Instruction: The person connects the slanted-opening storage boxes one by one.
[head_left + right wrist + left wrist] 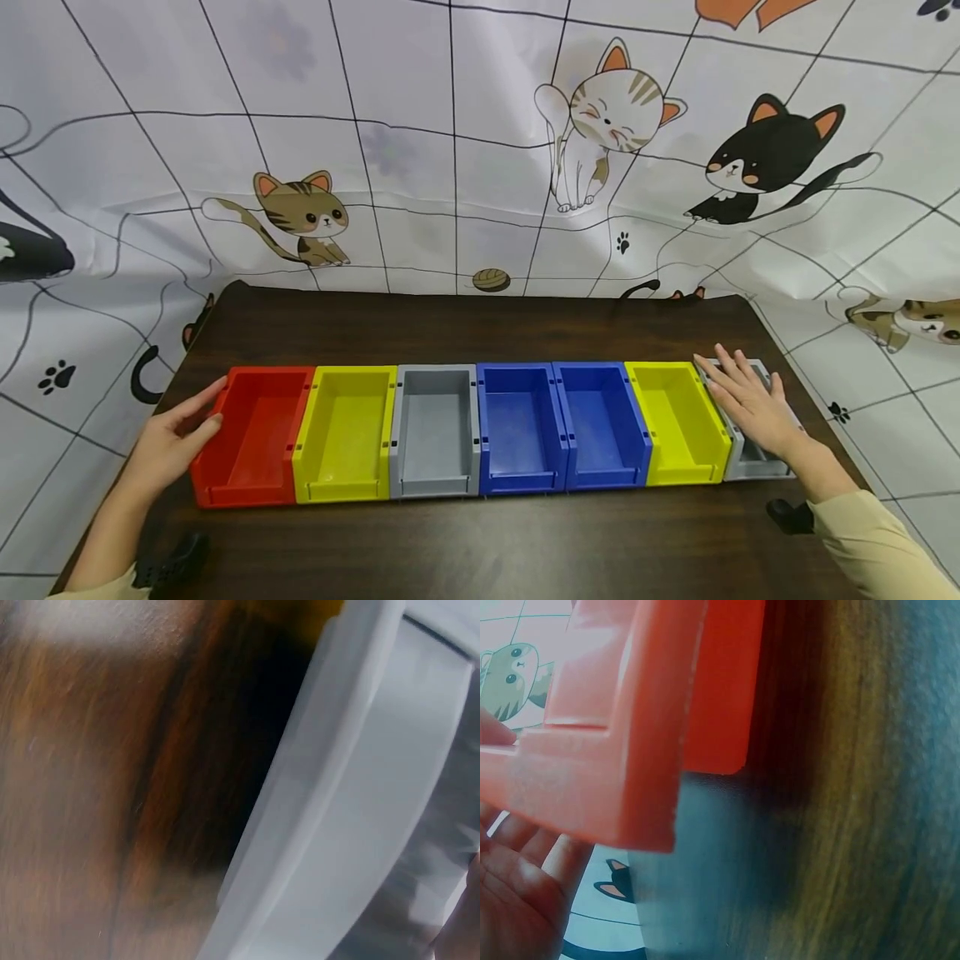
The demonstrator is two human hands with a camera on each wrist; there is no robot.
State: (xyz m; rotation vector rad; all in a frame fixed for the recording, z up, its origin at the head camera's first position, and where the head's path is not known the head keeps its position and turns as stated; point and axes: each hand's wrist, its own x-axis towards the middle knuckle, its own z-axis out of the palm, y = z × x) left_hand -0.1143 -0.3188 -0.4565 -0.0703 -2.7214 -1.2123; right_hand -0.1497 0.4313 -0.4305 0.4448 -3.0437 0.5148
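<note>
In the head view, a row of bins runs across the table. My left hand [167, 446] is at the outer side of the red bin [258, 433] on the left end, fingertips and thumb right at its wall. Close up in the left wrist view, the red bin's front corner [649, 780] partly hides this hand [525, 892]. Over the grey bin [757, 462] at the right end lies my right hand [753, 406], fingers spread across its top and hiding much of it. The right wrist view shows the grey bin's wall [360, 780] and a bit of the hand.
Between the end bins stand a yellow bin [345, 433], a grey bin [435, 429], two blue bins [522, 429] and another yellow bin [678, 425]. They rest on a dark wooden table [480, 542]. A white cloth with cartoon cats [412, 167] hangs behind.
</note>
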